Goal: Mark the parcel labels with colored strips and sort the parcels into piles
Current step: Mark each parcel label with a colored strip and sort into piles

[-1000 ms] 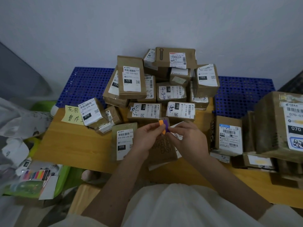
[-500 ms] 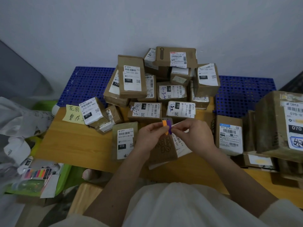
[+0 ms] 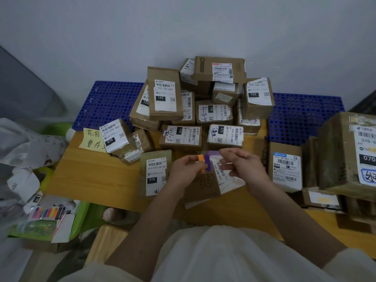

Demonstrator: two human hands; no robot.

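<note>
A pale grey wall [image 3: 183, 27] rises behind a wooden table [image 3: 87, 180], and a blue perforated mat [image 3: 109, 102] lies along the table's far edge under a heap of brown parcels [image 3: 203, 102] with white labels. A yellow note [image 3: 91, 137] with handwritten characters sits at the left of the heap, just beside a parcel marked 070 [image 3: 115, 135]. Near the front, a parcel marked 010 [image 3: 155, 174] lies flat, and directly in front of the person a brown parcel printed with "EASY" [image 3: 205, 186] rests on the table with its white label [image 3: 223, 176] turned up. The left hand [image 3: 185, 169] pinches an orange strip [image 3: 201, 159] and the lower end of a purple strip [image 3: 207, 165] between thumb and fingers, just above that label. The right hand [image 3: 244, 165] is closed on the upper end of the purple strip, though the strip looks thin and slightly blurred there, so the exact grip is hard to read. The two hands sit close together without touching. To the right stands a taller stack of parcels [image 3: 345, 155], with a blue-headed label on a parcel [image 3: 284, 167] beside it. On the far left, below the table, a green tray [image 3: 81, 216] holds a pack of colored strips [image 3: 48, 212]
</note>
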